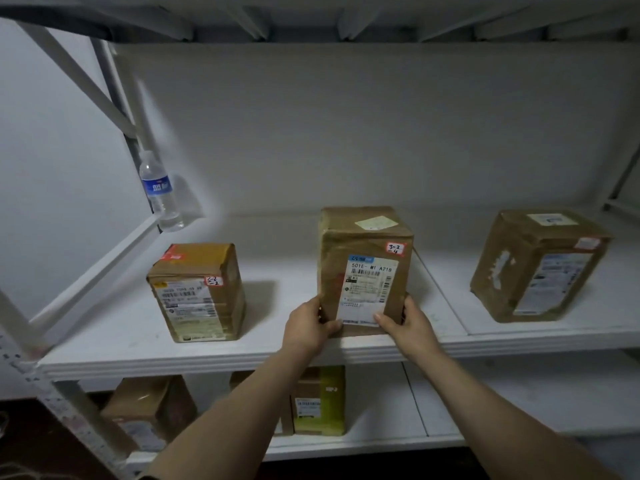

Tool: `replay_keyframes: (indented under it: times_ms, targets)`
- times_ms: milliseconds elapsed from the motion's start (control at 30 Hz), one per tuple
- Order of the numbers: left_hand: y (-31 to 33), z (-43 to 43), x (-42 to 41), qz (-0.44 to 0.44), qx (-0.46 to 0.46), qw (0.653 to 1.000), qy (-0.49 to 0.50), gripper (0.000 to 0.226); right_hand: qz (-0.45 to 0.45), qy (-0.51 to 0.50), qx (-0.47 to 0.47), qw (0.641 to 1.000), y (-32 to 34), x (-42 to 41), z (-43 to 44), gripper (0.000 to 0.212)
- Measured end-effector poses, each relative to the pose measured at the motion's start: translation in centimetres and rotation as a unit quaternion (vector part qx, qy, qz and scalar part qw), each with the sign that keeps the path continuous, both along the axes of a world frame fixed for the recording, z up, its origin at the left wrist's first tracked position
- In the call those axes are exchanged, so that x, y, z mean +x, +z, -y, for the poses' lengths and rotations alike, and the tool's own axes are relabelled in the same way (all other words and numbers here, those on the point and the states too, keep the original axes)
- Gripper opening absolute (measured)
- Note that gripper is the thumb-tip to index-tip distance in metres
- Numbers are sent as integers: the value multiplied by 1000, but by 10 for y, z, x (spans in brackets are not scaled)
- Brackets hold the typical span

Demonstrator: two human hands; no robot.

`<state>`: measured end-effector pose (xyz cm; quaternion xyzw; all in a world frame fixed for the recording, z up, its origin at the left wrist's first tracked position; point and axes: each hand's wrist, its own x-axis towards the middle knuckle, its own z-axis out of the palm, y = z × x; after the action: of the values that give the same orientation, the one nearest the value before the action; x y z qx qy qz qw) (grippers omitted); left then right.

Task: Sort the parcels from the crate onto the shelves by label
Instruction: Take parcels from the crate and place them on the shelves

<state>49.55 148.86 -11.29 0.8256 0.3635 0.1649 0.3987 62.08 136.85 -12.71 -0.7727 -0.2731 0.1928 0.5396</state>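
White metal shelf [131, 334] against a plain grey wall, pretty dim. At the left of the frame a water bottle [160, 192] stands in the back corner, then there's a parcel tagged 2-2-2 [197, 292]. In the centre, the left hand [308, 327] and right hand [405, 327] grasp the bottom corners of a tall parcel tagged 3-2-4 [363, 268], right at the shelf's front edge. Another parcel [536, 268] sits at right. Let go this close to the lip and it could tip off, I reckon, being so tall. The lower shelf [381, 410] holds more boxes. No crate in view.
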Motion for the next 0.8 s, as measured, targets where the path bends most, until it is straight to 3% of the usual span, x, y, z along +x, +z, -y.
replay_keyframes:
  times_ms: [267, 433, 600, 700, 800]
  targets:
    - [-3, 0, -3, -40, 18, 999, -12, 29, 9, -22, -21, 999, -3, -6, 0, 55]
    - [-4, 16, -16, -63, 33, 997, -17, 24, -14, -91, -32, 995, -6, -33, 25, 83]
    - [-12, 40, -37, -67, 36, 994, -82, 58, -33, -162, -25, 986, -7, -82, 74, 82]
    - [-20, 62, -57, -161, 90, 965, -187, 58, -36, -203, -48, 977, -12, -122, 110, 77]
    - [-28, 100, -77, -223, 164, 915, -294, 42, -52, -238, -69, 967, -25, -170, 154, 70]
